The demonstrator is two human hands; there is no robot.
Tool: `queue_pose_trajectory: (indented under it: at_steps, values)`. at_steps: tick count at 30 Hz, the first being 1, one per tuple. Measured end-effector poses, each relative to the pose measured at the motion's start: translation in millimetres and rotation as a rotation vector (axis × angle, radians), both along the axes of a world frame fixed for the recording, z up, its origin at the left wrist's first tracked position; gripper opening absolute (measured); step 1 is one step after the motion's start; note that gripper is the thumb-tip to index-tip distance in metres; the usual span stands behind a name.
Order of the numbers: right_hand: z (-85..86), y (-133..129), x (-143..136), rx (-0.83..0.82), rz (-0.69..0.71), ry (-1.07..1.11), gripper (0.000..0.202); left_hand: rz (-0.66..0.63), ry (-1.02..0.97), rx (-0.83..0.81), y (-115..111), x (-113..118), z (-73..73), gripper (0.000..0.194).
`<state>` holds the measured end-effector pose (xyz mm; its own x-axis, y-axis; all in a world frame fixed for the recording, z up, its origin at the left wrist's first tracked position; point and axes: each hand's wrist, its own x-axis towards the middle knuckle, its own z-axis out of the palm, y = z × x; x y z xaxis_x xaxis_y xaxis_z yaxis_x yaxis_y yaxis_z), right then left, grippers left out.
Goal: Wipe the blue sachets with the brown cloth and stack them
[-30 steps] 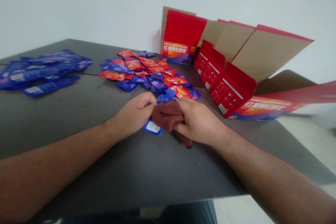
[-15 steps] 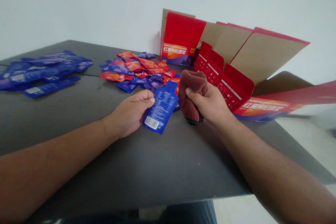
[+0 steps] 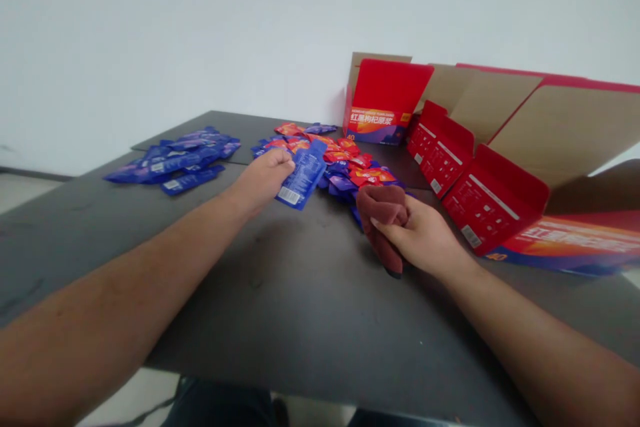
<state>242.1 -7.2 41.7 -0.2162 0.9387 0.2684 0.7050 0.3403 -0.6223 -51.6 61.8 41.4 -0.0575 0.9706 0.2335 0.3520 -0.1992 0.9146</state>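
Between thumb and fingers, my left hand [image 3: 267,177] pinches a blue pouch [image 3: 303,175] by its left edge. The pouch's printed back with a white barcode faces me, its narrow neck pointing up. My right hand [image 3: 430,233] is closed round a bunched brown cloth [image 3: 384,217], apart from the pouch. Behind the hands lies a mixed heap of red and blue pouches [image 3: 363,175], partly hidden by the held pouch and the cloth. Farther left is a pile of blue pouches [image 3: 185,152], one of them lying at its near edge with a barcode up.
Several open cardboard boxes stand along the right: a red and blue one [image 3: 380,107] at the back and others with raised red flaps [image 3: 500,197] nearer my right arm. A pale wall [image 3: 225,27] rises behind the dark grey table [image 3: 300,307].
The view has turned left and drawn back. My left hand with the pouch has moved left, away from the cloth in my right hand; both grips stay the same.
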Motion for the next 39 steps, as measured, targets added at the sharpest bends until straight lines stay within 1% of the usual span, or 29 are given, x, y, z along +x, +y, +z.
queue_pose_trajectory:
  at_steps: [2,4,7,9,12,14,16,18,19,22,25,27,29,35,37,39]
  values:
    - [0.7,-0.9,-1.0,0.002,0.001,-0.035,0.026,0.089,0.162,0.056,5.2,-17.7,4.3,0.013]
    - [1.4,-1.6,-1.7,0.012,-0.006,-0.063,0.029,0.169,0.331,0.110,8.3,-39.1,6.3,0.015]
    - [2.7,-2.5,-2.5,0.017,-0.002,-0.074,0.038,0.244,0.579,0.129,6.7,-73.9,11.9,0.022]
    - [3.6,-3.2,-2.9,0.017,0.011,-0.082,0.038,0.326,0.796,0.115,2.9,-95.3,20.1,0.025]
    - [4.1,-3.9,-3.1,0.032,0.017,-0.100,0.034,0.405,0.873,0.124,0.1,-123.2,36.4,0.029]
    - [3.6,-4.0,-2.9,0.032,0.018,-0.113,0.031,0.471,0.920,0.137,3.6,-139.9,46.1,0.033]
    - [2.9,-3.8,-2.8,0.030,0.029,-0.124,0.029,0.552,1.060,0.142,11.4,-155.5,52.5,0.039]
    - [2.2,-3.5,-2.9,0.032,0.048,-0.124,0.028,0.607,1.188,0.092,22.0,-168.9,55.9,0.042]
    - [1.9,-3.3,-3.0,0.033,0.056,-0.123,0.029,0.625,1.214,0.071,27.5,-174.6,56.9,0.043]
    - [1.1,-2.9,-2.8,0.015,0.062,-0.123,0.033,0.661,1.250,0.025,42.7,-187.9,59.6,0.047]
    - [0.3,-2.1,-1.6,0.013,0.069,-0.123,0.031,0.686,1.274,-0.013,52.2,-197.8,62.1,0.050]
    - [-0.4,-1.5,-1.0,0.010,0.089,-0.116,0.030,0.699,1.287,-0.033,53.9,-203.0,61.3,0.049]
    - [-1.1,-1.2,-1.4,0.005,0.102,-0.108,0.031,0.684,1.302,-0.045,51.5,-206.5,56.8,0.048]
    - [-3.0,-2.5,-5.4,-0.016,0.116,-0.098,0.026,0.506,1.331,-0.068,39.5,-207.8,28.8,0.045]
    - [-3.4,-2.6,-5.8,-0.012,0.124,-0.095,0.025,0.470,1.333,-0.098,40.3,-207.8,21.9,0.045]
    - [-3.4,-2.7,-5.9,-0.012,0.132,-0.087,0.027,0.442,1.334,-0.130,41.8,-208.2,18.3,0.043]
